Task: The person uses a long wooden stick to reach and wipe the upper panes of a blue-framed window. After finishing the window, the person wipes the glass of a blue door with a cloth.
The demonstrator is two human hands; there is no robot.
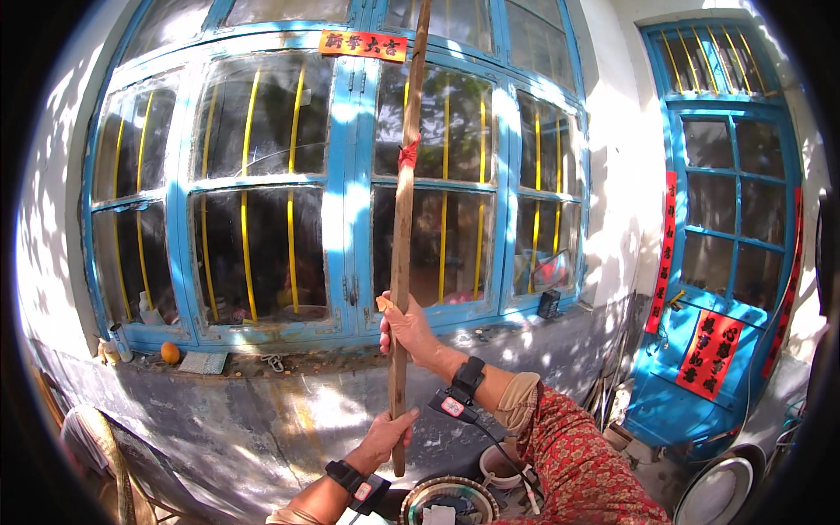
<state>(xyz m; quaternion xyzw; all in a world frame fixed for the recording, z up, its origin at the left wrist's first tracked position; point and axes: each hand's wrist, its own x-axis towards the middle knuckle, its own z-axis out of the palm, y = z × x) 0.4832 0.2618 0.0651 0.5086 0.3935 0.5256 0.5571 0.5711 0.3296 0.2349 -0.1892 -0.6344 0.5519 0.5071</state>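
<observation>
A long wooden pole (401, 223) stands upright before me, running out past the top of the picture. A strip of red cloth (408, 154) is knotted around it partway up. My right hand (410, 331) grips the pole at about the height of the window's lower edge, with a small orange piece (384, 304), of a kind I cannot make out, at its fingers. Lower down, my left hand (386, 436) is closed around the pole just above its bottom end. Each wrist wears a black strapped device.
A blue-framed window (348, 216) with yellow bars rises behind the pole. Its sill holds an orange fruit (170, 353) and a small black box (548, 304). Below are a round basket (485, 489), a bucket (502, 464) and a metal basin (715, 492). A blue door (695, 407) stands right.
</observation>
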